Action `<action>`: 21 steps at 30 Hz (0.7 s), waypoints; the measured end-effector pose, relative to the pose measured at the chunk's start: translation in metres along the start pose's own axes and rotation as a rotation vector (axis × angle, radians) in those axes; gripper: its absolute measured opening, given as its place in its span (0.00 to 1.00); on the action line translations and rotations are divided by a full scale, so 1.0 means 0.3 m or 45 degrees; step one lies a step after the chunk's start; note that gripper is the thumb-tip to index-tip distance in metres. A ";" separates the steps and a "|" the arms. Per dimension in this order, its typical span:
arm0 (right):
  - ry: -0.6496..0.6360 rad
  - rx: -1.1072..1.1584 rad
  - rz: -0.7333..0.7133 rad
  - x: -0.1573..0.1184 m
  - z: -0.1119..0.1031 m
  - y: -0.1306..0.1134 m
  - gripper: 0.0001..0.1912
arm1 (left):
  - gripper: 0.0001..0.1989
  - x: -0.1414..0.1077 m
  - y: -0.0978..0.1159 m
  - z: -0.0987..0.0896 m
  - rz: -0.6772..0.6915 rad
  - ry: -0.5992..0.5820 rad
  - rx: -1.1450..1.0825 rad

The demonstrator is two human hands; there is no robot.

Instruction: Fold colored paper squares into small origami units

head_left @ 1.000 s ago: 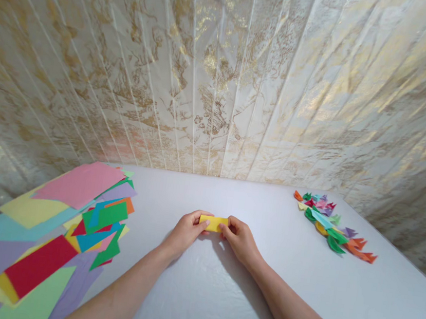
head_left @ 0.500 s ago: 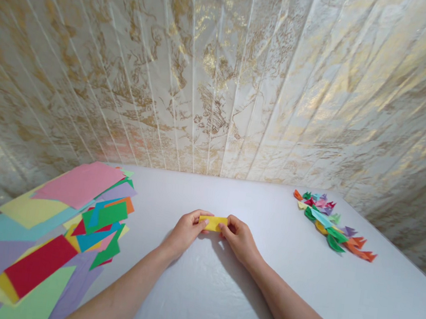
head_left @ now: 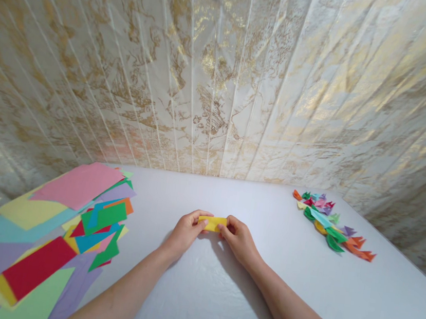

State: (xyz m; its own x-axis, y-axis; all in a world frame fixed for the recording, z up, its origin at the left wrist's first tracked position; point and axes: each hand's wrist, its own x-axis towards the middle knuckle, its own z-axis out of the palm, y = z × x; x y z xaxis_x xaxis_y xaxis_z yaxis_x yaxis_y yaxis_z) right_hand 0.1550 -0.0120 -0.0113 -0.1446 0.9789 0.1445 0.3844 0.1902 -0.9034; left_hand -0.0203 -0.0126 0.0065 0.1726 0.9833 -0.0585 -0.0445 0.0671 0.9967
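Observation:
A small yellow paper rectangle (head_left: pixel 213 224) is held level between my two hands, near the middle of the white table. My left hand (head_left: pixel 187 231) pinches its left end, with the thumb on the front face and the fingers behind. At the right end, my right hand (head_left: pixel 240 239) grips it the same way, the thumb pressing near the corner. The fingertips behind the paper are mostly hidden.
Coloured paper sheets lie in a spread pile at the left, among them a pink sheet (head_left: pixel 81 184) and a red rectangle (head_left: pixel 39 267). Small folded paper shapes (head_left: pixel 334 231) form a cluster at the right. A gold-patterned curtain (head_left: pixel 215 77) hangs behind the white table (head_left: pixel 188 301).

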 end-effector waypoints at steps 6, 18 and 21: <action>0.017 0.035 -0.008 0.000 0.000 0.009 0.11 | 0.13 0.004 -0.006 0.001 0.008 0.013 0.010; 0.017 0.040 -0.001 -0.003 0.002 0.002 0.11 | 0.14 0.005 -0.007 0.000 0.010 0.019 0.027; 0.017 0.033 -0.004 -0.004 0.000 -0.001 0.11 | 0.14 0.004 -0.007 0.001 0.007 0.019 0.036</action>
State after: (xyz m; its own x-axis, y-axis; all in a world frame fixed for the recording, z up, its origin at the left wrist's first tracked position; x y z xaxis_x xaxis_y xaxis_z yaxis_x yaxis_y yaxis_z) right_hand 0.1550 -0.0132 -0.0113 -0.1336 0.9793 0.1523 0.3604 0.1911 -0.9130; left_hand -0.0197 -0.0117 0.0043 0.1578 0.9860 -0.0535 -0.0173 0.0569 0.9982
